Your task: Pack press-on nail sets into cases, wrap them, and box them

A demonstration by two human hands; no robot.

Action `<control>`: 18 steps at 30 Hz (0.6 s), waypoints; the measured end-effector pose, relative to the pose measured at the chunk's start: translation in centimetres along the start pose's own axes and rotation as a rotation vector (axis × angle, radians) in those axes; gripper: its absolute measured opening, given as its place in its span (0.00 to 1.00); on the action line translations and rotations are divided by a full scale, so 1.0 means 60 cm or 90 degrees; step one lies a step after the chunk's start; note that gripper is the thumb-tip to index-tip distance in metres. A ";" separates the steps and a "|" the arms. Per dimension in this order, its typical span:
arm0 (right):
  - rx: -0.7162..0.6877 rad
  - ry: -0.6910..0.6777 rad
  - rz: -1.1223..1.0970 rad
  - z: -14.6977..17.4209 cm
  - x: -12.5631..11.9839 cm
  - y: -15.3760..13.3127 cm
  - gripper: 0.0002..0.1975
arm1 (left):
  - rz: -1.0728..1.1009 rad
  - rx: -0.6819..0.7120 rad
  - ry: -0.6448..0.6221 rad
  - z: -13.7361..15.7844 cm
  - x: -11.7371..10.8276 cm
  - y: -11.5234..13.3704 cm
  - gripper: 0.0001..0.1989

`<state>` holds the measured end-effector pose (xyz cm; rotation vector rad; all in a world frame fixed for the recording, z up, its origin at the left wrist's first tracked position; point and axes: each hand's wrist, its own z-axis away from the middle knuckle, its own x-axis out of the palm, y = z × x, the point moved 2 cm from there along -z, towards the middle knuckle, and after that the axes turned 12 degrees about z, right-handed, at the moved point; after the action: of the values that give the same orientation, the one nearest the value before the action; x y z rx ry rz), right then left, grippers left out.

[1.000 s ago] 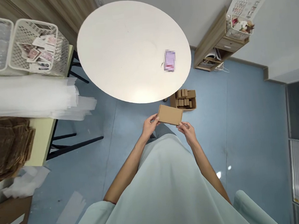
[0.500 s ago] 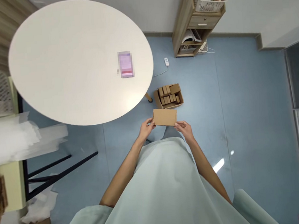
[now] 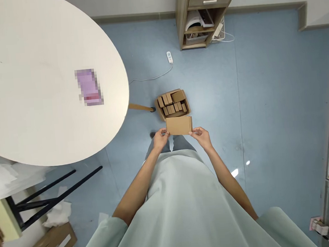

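A flat, closed brown cardboard box (image 3: pixel 179 126) is held level in front of my body, above the floor. My left hand (image 3: pixel 161 138) grips its left end, thumb toward me. At the lower right corner, the fingers of my right hand (image 3: pixel 201 136) pinch the box. Just beyond it on the floor sits an open cardboard carton (image 3: pixel 188 108) holding several small brown boxes (image 3: pixel 170 109). The held box reaches close to the carton's near edge in this view.
A round white table (image 3: pixel 53 133) fills the upper left, with a blurred purple item (image 3: pixel 88 87) on it. Its wooden leg (image 3: pixel 140 107) ends beside the carton. A corded white device (image 3: pixel 170 57) lies on the floor near a wooden cabinet (image 3: pixel 184 18). Black metal legs (image 3: pixel 64 197) stand at lower left.
The view has turned and shifted, so the table now sits farther left and lower. Both hands still hold the flat box, which appears more level. More of my legs shows beneath it.
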<state>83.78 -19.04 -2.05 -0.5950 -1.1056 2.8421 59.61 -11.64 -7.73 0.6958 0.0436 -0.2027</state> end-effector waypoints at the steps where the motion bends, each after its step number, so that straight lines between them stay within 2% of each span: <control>1: -0.003 -0.005 0.014 -0.013 -0.002 -0.006 0.29 | -0.008 -0.006 0.012 -0.006 0.003 0.006 0.16; 5: -0.017 -0.029 0.071 -0.049 0.002 -0.030 0.27 | -0.023 -0.021 0.036 -0.030 0.000 0.034 0.15; 10: -0.022 -0.026 0.123 -0.063 0.012 -0.059 0.24 | -0.017 -0.020 0.013 -0.058 -0.010 0.062 0.13; 14: -0.020 0.006 0.157 -0.065 0.019 -0.081 0.23 | -0.011 -0.008 -0.001 -0.082 -0.009 0.072 0.12; 18: 0.005 0.029 0.159 -0.073 0.025 -0.093 0.28 | -0.018 -0.007 -0.031 -0.106 -0.004 0.068 0.13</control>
<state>83.37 -11.78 -1.82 -0.8495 -1.0826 3.0188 60.40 -4.48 -10.00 0.6795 0.0071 -0.2460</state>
